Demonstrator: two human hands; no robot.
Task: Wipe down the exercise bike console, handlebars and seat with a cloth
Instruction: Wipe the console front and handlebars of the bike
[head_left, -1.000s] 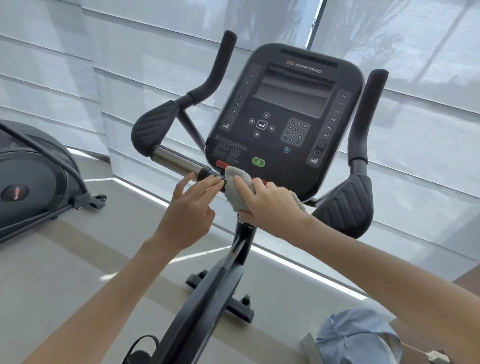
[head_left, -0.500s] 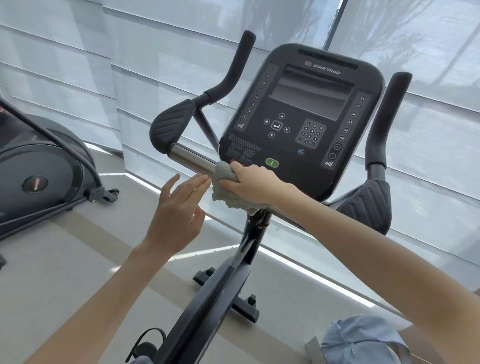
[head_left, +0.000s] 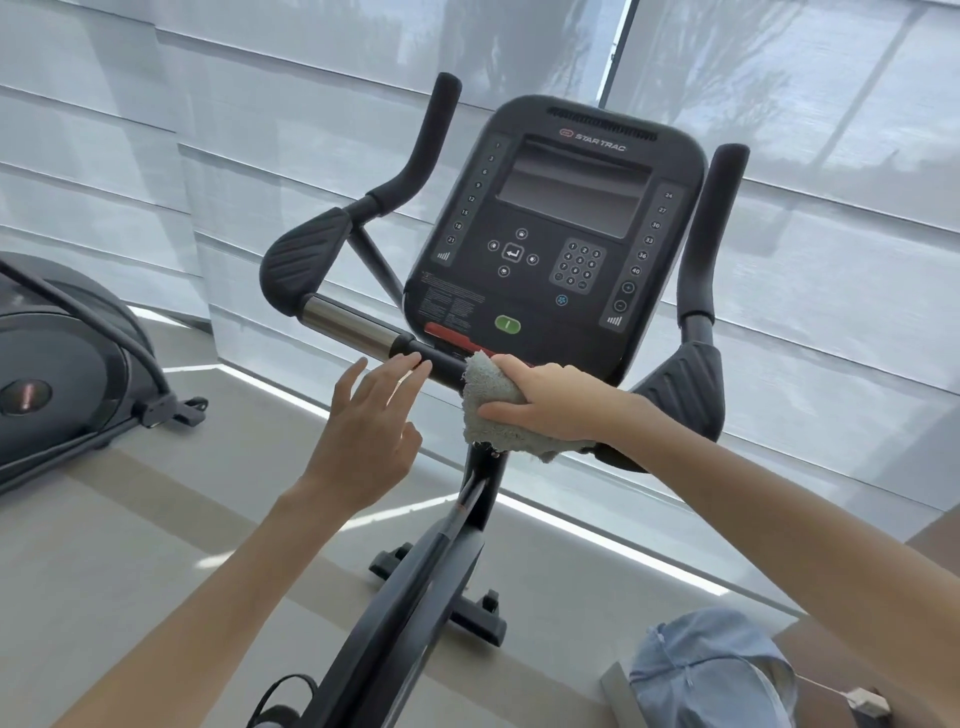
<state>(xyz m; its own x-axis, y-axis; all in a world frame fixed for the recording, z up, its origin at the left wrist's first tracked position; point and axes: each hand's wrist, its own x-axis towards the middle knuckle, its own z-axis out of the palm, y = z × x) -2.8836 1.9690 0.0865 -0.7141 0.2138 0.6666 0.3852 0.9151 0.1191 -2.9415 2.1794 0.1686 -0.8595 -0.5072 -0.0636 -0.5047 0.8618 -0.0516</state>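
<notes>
Right hand (head_left: 558, 402) gripping cloth (head_left: 488, 415) — handlebar (head_left: 348, 325) middle hidden, cap (head_left: 711, 670) cropped

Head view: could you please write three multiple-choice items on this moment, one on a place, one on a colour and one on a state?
1. Where is the cloth?
A. On the seat.
B. On the crossbar just below the console.
C. On the floor.

2. What colour is the oval button low on the console?
A. Green.
B. Blue.
C. Yellow.

3. How is the left hand?
A. Gripping the cloth.
B. Open, fingers straight, at the crossbar.
C. Curled round an upright grip.

Answers:
1 B, the right hand grips it against the bar.
2 A, it shows plainly green.
3 B, its fingers are straight and hold nothing.
</notes>
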